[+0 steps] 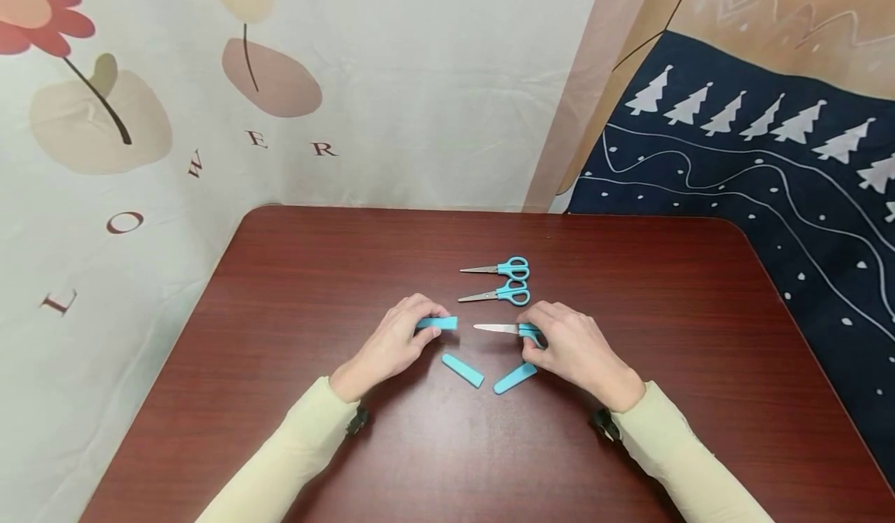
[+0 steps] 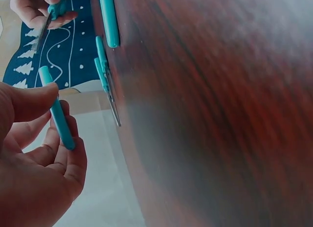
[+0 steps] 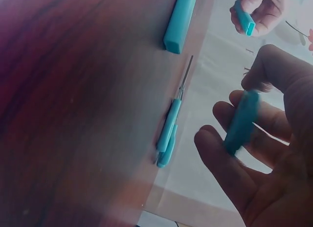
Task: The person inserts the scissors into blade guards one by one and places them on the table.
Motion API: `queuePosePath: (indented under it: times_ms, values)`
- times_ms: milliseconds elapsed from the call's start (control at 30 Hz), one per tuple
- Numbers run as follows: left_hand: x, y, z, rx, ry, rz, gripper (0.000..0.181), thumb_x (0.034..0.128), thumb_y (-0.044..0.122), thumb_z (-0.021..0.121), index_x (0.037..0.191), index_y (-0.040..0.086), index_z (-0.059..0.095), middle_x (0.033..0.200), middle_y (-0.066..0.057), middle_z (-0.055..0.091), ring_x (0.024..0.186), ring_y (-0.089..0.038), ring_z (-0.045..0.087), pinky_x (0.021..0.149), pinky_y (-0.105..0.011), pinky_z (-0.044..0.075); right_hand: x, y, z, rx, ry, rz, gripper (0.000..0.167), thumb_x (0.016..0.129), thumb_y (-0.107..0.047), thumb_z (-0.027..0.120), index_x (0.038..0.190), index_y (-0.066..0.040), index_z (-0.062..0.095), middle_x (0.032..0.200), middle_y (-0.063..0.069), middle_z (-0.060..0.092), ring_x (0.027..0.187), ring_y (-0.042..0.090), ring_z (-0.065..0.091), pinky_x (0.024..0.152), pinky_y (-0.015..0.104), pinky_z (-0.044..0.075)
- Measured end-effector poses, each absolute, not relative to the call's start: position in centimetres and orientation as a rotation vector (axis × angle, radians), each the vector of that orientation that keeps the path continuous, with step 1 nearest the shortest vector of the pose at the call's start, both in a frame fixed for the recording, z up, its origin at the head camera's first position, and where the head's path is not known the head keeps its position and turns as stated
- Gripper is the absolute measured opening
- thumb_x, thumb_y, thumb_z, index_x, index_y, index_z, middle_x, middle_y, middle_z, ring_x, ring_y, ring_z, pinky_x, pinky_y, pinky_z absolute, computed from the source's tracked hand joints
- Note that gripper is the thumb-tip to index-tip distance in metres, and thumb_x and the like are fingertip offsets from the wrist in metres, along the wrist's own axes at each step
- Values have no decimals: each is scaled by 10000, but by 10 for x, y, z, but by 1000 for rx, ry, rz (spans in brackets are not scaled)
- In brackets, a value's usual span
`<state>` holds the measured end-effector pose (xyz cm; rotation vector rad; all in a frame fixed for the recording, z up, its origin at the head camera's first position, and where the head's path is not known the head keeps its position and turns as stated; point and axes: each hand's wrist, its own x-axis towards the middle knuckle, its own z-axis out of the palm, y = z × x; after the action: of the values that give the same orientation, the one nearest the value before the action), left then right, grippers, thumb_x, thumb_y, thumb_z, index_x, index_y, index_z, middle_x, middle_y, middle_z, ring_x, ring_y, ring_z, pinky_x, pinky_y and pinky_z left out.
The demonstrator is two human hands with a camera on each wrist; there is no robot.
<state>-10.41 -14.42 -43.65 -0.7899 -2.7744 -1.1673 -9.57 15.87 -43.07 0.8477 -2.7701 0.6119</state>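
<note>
My left hand (image 1: pixel 395 338) pinches a turquoise blade cover (image 1: pixel 445 323) between thumb and fingers, just above the table. Its open end, visible in the right wrist view, points towards my right hand (image 1: pixel 573 344). That hand grips a pair of scissors (image 1: pixel 495 328) by the turquoise handles (image 3: pixel 243 120). The blades are together and point left at the cover, with a short gap between tip and cover. In the left wrist view the held cover (image 2: pixel 61 122) lies between thumb and fingertips. My right fingers hide part of the handles.
Two more turquoise-handled scissors, an upper pair (image 1: pixel 502 270) and a lower pair (image 1: pixel 500 294), lie beyond my hands with blades to the left. Nearer me lie two blade covers, one left (image 1: pixel 463 370) and one right (image 1: pixel 514 378). All rest on a brown table (image 1: pixel 315 251) against a printed curtain.
</note>
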Motion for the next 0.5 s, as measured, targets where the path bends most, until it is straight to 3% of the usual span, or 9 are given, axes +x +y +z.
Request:
queuePosePath:
  times_ms: [500]
  values:
    - [-99, -140, -434, -738, -2736, -1198, 218, 918, 18, 762, 1112, 115, 762, 1052, 10, 664, 1031, -218, 597, 878, -414, 477, -94, 152, -430, 919, -2699, 652, 241, 851, -167, 843, 1068, -112, 752, 971, -29, 679, 716, 75, 553, 604, 262, 500]
